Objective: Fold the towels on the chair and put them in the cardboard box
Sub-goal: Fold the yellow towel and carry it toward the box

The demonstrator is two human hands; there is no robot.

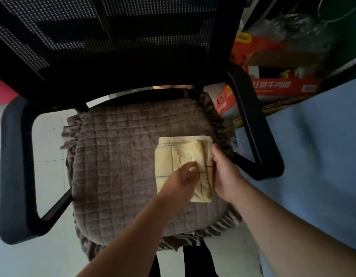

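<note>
Two hands on one folded towel, chair seat.
The left hand pinches the top of the single pale-yellow, soft folded terry towel; the right hand grips its right edge. It lies on the brown quilted cushion of one black mesh-backed armchair; a red printed cardboard box stands beyond.

The lone head camera looks steeply down from close above the chair seat, both forearms reaching in below; corners perhaps lens-darkened.
</note>
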